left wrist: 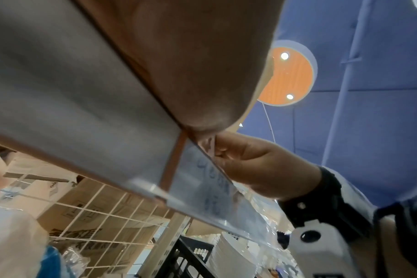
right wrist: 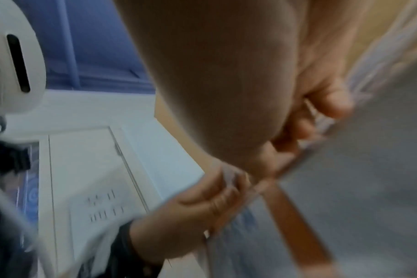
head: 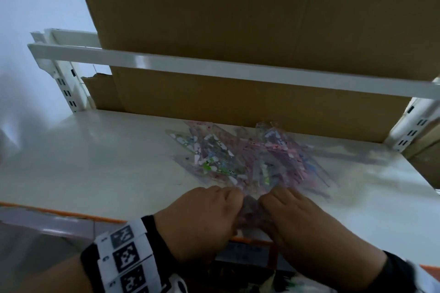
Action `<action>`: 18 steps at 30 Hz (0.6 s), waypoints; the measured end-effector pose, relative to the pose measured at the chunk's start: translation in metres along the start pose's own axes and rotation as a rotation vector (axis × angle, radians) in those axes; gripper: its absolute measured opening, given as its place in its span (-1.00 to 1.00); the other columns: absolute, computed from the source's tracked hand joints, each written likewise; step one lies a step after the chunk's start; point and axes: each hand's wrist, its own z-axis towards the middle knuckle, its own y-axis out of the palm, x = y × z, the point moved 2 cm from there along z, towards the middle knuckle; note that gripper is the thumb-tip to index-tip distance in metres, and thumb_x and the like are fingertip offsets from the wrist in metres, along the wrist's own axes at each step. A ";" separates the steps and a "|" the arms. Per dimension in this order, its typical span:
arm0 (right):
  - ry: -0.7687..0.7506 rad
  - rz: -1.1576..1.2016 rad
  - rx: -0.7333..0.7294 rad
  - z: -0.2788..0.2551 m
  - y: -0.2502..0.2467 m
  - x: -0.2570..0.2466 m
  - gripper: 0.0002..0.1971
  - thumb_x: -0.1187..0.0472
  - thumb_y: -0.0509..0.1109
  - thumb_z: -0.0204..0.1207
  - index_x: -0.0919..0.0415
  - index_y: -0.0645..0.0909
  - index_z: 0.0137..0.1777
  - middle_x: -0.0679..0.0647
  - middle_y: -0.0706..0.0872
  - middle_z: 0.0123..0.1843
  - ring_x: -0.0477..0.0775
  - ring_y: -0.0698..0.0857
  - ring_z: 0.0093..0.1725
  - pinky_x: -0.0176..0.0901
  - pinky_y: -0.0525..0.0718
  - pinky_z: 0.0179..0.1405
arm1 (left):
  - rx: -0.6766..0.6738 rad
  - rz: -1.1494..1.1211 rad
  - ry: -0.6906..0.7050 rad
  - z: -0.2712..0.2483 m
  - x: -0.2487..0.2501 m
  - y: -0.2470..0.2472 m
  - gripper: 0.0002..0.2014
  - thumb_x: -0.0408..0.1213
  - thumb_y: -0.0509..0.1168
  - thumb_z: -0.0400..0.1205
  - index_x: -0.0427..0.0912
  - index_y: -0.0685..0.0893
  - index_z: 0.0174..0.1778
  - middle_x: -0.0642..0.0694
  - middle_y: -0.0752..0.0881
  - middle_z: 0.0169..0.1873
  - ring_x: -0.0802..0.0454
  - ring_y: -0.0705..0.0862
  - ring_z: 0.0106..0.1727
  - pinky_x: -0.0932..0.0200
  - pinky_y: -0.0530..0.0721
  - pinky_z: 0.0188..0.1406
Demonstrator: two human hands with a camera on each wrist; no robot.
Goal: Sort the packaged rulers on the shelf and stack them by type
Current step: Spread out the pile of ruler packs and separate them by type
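A loose pile of packaged rulers in clear sleeves with pastel prints lies fanned out on the white shelf, against the cardboard at the back. At the shelf's front edge my left hand and right hand sit side by side, fingers curled, gripping the near ends of a bundle of ruler packets between them. The left wrist view shows the right hand pinching a packet edge above the shelf lip. In the right wrist view the left hand pinches clear packaging. The picture is blurred, so the ruler types are unclear.
A large cardboard box fills the back, crossed by a white shelf rail. Slotted uprights stand at both ends. The shelf has an orange front edge. Below it are a wire grid and stacked white plates.
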 end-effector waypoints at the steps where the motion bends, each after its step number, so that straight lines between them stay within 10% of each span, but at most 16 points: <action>1: 0.015 -0.020 0.040 -0.002 0.003 -0.001 -0.74 -0.18 0.16 0.63 -0.03 0.48 0.09 -0.06 0.51 0.08 0.05 0.56 0.08 -0.13 0.56 0.01 | 0.008 0.024 0.014 0.004 0.003 0.000 -0.52 0.07 -0.06 0.79 -0.23 0.27 0.47 -0.23 0.49 0.24 -0.26 0.53 0.09 -0.13 0.53 0.00; 4: 0.071 0.015 0.223 -0.008 0.007 0.000 -0.79 -0.06 0.33 0.49 0.08 0.55 -0.15 0.01 0.61 -0.14 0.13 0.65 -0.19 -0.04 0.67 -0.30 | 0.024 0.018 0.022 0.016 0.009 0.001 -0.53 0.06 -0.07 0.79 -0.23 0.26 0.45 -0.24 0.48 0.26 -0.26 0.52 0.10 -0.10 0.51 0.00; 12: 0.126 0.132 0.222 -0.014 0.011 0.010 -0.72 -0.08 0.35 0.42 0.05 0.64 0.04 -0.07 0.68 -0.06 0.06 0.67 -0.09 -0.28 0.50 -0.08 | 0.058 -0.132 0.098 0.026 0.005 -0.031 -0.52 0.33 -0.11 0.68 -0.01 0.43 0.02 -0.03 0.54 -0.11 -0.02 0.51 -0.17 0.08 0.35 -0.27; 18: 0.113 0.107 0.294 -0.011 0.013 0.009 -0.70 0.15 0.56 0.33 0.04 0.63 0.06 -0.06 0.72 -0.11 0.06 0.72 -0.15 -0.14 0.73 -0.21 | -0.103 -0.476 -0.529 0.078 -0.081 -0.069 -0.47 0.29 0.10 0.67 -0.14 0.66 -0.09 -0.06 0.61 -0.27 -0.04 0.59 -0.24 0.12 0.48 -0.25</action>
